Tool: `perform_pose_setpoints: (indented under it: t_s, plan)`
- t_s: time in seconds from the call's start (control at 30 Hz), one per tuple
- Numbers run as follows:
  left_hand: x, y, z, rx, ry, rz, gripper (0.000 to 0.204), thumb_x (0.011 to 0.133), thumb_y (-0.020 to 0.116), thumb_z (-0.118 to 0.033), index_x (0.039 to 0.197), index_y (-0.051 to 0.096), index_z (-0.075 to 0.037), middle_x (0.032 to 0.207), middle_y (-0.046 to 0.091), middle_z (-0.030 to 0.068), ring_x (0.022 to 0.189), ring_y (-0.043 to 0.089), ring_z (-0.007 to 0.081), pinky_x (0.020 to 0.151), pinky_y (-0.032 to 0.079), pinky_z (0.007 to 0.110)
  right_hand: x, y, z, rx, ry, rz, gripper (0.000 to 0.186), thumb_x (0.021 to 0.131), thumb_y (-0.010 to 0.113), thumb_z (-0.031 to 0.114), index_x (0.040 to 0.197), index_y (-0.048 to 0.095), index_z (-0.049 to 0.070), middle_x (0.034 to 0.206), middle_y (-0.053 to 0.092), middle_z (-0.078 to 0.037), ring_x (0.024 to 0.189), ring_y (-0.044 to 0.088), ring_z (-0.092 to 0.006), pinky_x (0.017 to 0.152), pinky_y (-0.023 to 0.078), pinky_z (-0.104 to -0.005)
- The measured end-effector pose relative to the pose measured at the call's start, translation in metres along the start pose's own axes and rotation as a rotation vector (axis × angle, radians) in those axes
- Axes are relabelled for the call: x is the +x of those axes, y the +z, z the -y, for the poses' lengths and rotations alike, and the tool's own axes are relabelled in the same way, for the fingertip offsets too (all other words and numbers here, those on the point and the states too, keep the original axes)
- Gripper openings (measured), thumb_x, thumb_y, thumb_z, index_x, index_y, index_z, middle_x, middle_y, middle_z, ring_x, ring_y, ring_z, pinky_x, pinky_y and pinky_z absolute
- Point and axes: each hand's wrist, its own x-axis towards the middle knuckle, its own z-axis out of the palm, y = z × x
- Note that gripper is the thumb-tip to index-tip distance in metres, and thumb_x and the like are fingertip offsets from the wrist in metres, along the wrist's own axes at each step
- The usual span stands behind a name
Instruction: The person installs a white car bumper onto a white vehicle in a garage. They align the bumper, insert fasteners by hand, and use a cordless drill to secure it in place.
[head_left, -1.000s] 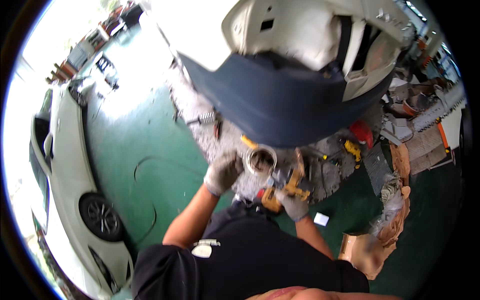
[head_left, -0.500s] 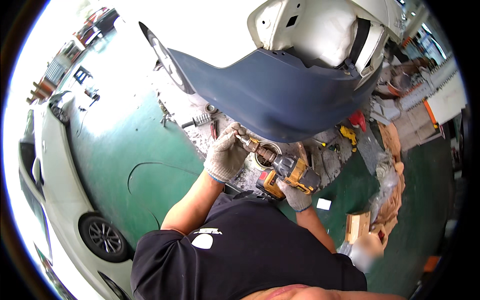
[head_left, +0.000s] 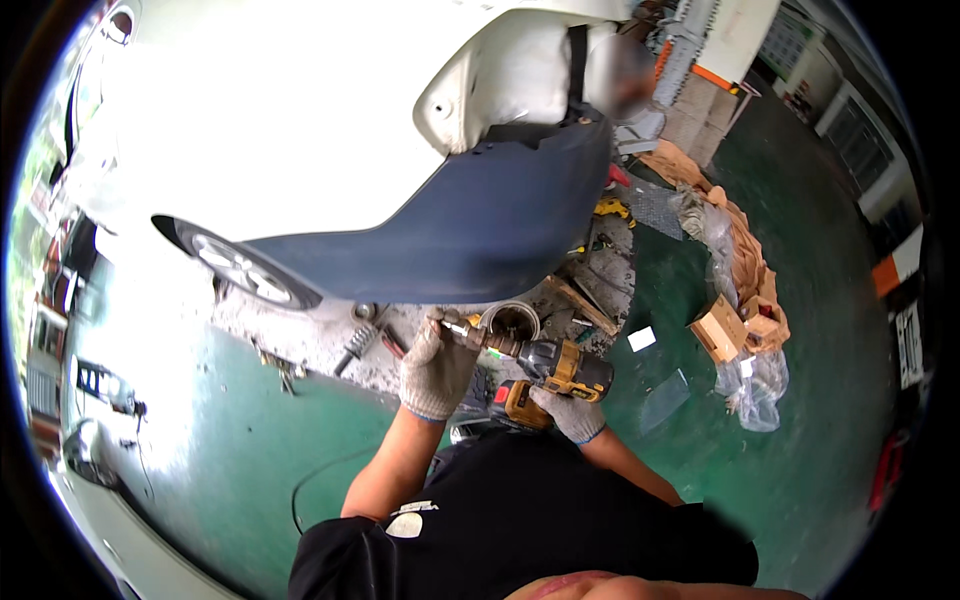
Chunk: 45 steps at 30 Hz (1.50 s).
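My right hand (head_left: 568, 412), in a grey work glove, grips the handle of a yellow and black cordless drill (head_left: 552, 372). The drill points left and up. My left hand (head_left: 436, 368), also gloved, is closed around the drill's front end and the metal bit (head_left: 462, 331) near its tip. Just behind the drill a round metal part (head_left: 511, 319) lies on the floor. Above both hands hangs the dark blue bumper (head_left: 480, 225) of a white car (head_left: 300, 110).
A car wheel (head_left: 240, 270) shows at the left under the white body. Loose tools and a coil spring (head_left: 352, 346) lie on the grey floor patch. Cardboard boxes (head_left: 722, 328) and plastic bags (head_left: 752, 388) sit on the green floor at the right. A cable (head_left: 312, 476) runs across the floor at lower left.
The view has swung, so the car now fills the upper left. My left hand has moved from the round metal part onto the drill's front end. The drill stays in my right hand.
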Motion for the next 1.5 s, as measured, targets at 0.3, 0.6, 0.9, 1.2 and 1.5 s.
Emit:
perform_pose_setpoints:
  t_s: [0.3, 0.6, 0.9, 1.2, 1.5]
  plan:
    - [-0.017, 0.007, 0.006, 0.075, -0.006, 0.091, 0.017, 0.101, 0.071, -0.023, 0.117, 0.068, -0.018, 0.117, 0.068, -0.001, 0.108, 0.062, 0.0214, 0.1, 0.046, 0.042, -0.011, 0.006, 0.011, -0.086, -0.172, -0.025, 0.048, 0.096, 0.073, 0.017, 0.141, 0.059, 0.012, 0.133, 0.066, -0.003, 0.119, 0.066, -0.0175, 0.104, 0.054, -0.0347]
    - [-0.033, 0.04, 0.025, 0.212, -0.04, -0.156, 0.025, 0.102, 0.071, -0.025, 0.123, 0.068, -0.011, 0.107, 0.069, 0.0023, 0.098, 0.065, 0.0193, 0.096, 0.047, 0.037, -0.035, -0.01, -0.001, 0.489, 0.056, 0.013, 0.038, 0.098, 0.075, 0.019, 0.133, 0.066, 0.008, 0.128, 0.071, -0.006, 0.116, 0.068, -0.0171, 0.102, 0.054, -0.0362]
    - [-0.019, 0.072, 0.054, 0.823, 0.207, -0.141, 0.074, 0.111, 0.039, -0.056, 0.149, 0.044, 0.007, 0.16, 0.04, 0.0234, 0.152, 0.033, 0.0352, 0.125, 0.028, 0.042, -0.06, -0.036, -0.049, 0.428, 0.169, -0.03, 0.035, 0.098, 0.074, 0.023, 0.129, 0.069, 0.007, 0.129, 0.071, -0.007, 0.12, 0.068, -0.0197, 0.105, 0.053, -0.0386]
    - [-0.013, 0.09, 0.078, 0.429, 0.154, 0.013, 0.07, 0.108, 0.05, -0.053, 0.149, 0.047, 0.004, 0.156, 0.045, 0.0234, 0.147, 0.04, 0.0357, 0.122, 0.032, 0.044, -0.058, -0.07, -0.034, 0.566, 0.005, -0.06, 0.039, 0.093, 0.077, 0.008, 0.131, 0.067, 0.007, 0.125, 0.072, -0.007, 0.116, 0.07, -0.0191, 0.098, 0.057, -0.0384]
    - [-0.015, 0.088, 0.102, 0.336, 0.222, -0.089, 0.039, 0.107, 0.058, -0.016, 0.143, 0.051, -0.002, 0.145, 0.058, 0.0169, 0.141, 0.049, 0.033, 0.117, 0.041, 0.044, -0.066, -0.081, -0.051, 0.625, 0.054, -0.02, 0.039, 0.093, 0.076, 0.005, 0.13, 0.066, 0.006, 0.123, 0.072, -0.007, 0.113, 0.07, -0.0175, 0.098, 0.058, -0.0374]
